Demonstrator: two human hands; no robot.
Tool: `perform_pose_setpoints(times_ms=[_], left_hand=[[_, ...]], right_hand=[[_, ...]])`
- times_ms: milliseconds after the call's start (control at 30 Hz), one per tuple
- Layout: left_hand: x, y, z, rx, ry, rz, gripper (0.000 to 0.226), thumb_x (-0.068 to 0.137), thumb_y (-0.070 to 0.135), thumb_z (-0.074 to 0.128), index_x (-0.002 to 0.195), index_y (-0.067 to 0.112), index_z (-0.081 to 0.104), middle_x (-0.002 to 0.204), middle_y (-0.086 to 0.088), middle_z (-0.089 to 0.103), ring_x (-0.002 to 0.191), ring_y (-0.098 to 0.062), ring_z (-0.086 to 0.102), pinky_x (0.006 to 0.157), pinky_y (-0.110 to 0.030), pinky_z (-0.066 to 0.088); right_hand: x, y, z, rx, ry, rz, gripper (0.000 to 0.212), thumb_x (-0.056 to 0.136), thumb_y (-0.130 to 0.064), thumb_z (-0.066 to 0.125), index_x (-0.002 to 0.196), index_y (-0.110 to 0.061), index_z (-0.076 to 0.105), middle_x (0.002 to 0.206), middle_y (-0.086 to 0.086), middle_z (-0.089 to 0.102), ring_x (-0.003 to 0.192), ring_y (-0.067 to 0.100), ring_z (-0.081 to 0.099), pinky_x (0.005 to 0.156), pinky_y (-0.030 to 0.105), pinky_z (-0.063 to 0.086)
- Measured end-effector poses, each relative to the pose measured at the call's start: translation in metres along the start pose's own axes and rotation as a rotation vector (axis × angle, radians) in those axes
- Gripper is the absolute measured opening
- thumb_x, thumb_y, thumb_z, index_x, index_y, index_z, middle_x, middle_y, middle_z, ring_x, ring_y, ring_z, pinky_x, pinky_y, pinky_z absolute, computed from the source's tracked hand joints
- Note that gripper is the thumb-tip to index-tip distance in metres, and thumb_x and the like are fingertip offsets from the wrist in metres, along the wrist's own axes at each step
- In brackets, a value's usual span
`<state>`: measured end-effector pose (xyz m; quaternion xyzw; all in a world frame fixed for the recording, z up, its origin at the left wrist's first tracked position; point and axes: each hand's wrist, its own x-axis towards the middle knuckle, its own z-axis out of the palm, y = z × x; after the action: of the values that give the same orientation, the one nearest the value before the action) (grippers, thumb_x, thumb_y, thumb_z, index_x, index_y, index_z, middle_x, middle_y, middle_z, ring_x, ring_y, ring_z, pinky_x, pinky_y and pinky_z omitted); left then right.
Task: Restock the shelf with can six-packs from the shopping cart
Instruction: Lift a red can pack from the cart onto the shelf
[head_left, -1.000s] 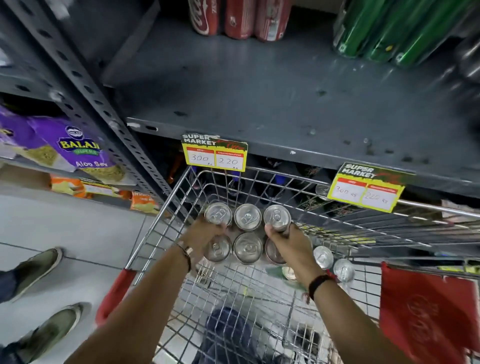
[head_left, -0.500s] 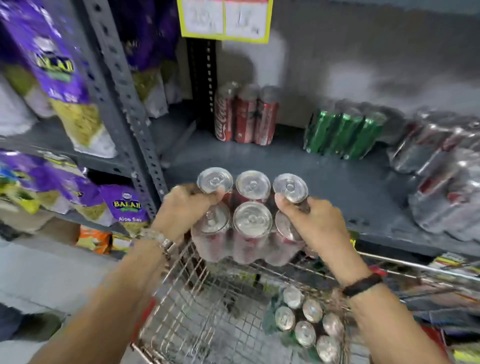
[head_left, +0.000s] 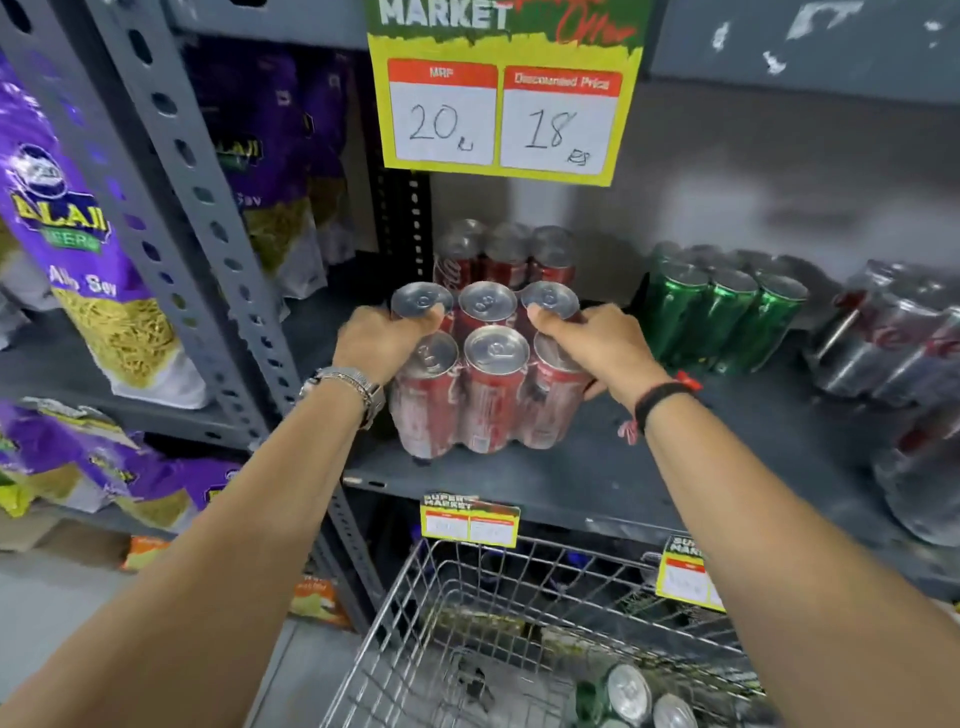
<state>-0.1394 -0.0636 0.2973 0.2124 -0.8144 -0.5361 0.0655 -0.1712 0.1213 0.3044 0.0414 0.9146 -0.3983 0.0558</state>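
A shrink-wrapped six-pack of red cola cans (head_left: 488, 384) stands on the grey metal shelf (head_left: 597, 483), near its front edge. My left hand (head_left: 376, 340) grips its left side and my right hand (head_left: 592, 345) grips its right side, thumbs on the can tops. Directly behind it stands another red six-pack (head_left: 506, 254) against the back wall. The wire shopping cart (head_left: 519, 587) sits below the shelf; a green six-pack (head_left: 631, 699) lies in its bottom right.
A green six-pack (head_left: 722, 306) stands to the right on the shelf, and silver-and-red packs (head_left: 904, 338) lie farther right. A perforated steel upright (head_left: 197, 208) borders the left. Purple snack bags (head_left: 78, 249) fill the neighbouring shelves. A yellow price sign (head_left: 504, 109) hangs above.
Both hands lifted the red six-pack out of the cart, carried it up and forward, and it now rests on the shelf in front of the other red pack.
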Motion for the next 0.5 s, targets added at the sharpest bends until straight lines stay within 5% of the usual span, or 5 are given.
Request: perform_pose_setpoints(times_ms=[200, 300, 400, 500], left_hand=[[0.017, -0.018, 0.010, 0.158, -0.055, -0.001, 0.053, 0.081, 0.049, 0.053, 0.098, 0.000, 0.064, 0.112, -0.022, 0.065, 0.105, -0.033, 0.059, 0.088, -0.037, 0.046], [0.004, -0.015, 0.015, 0.284, 0.030, 0.049, 0.055, 0.084, 0.048, 0.048, 0.112, 0.002, 0.056, 0.121, -0.024, 0.060, 0.112, -0.037, 0.054, 0.091, -0.038, 0.043], [-0.020, -0.018, 0.027, 0.530, 0.247, 0.397, 0.063, 0.085, 0.043, 0.048, 0.131, 0.001, 0.039, 0.136, -0.026, 0.047, 0.126, -0.039, 0.043, 0.101, -0.043, 0.038], [-0.064, -0.032, 0.058, 0.533, 0.239, 0.810, 0.050, 0.084, 0.027, 0.043, 0.125, 0.000, 0.046, 0.134, -0.024, 0.049, 0.127, -0.036, 0.043, 0.107, -0.041, 0.031]], right_hand=[[0.016, 0.009, 0.018, -0.024, -0.024, 0.038, 0.064, 0.074, -0.066, 0.047, 0.107, -0.012, 0.061, 0.111, 0.010, 0.066, 0.084, 0.032, 0.066, 0.074, 0.047, 0.059], [0.005, 0.015, 0.015, -0.035, 0.000, 0.022, 0.065, 0.080, -0.064, 0.040, 0.121, -0.014, 0.050, 0.126, 0.012, 0.057, 0.107, 0.034, 0.057, 0.088, 0.045, 0.052], [-0.036, 0.042, 0.005, -0.020, 0.211, -0.101, 0.054, 0.086, -0.056, 0.037, 0.124, -0.018, 0.047, 0.126, 0.007, 0.059, 0.114, 0.029, 0.055, 0.092, 0.044, 0.048], [-0.089, 0.096, 0.002, 0.058, 0.329, -0.141, 0.036, 0.089, -0.044, 0.042, 0.110, -0.018, 0.056, 0.110, 0.004, 0.068, 0.101, 0.022, 0.063, 0.081, 0.038, 0.051]])
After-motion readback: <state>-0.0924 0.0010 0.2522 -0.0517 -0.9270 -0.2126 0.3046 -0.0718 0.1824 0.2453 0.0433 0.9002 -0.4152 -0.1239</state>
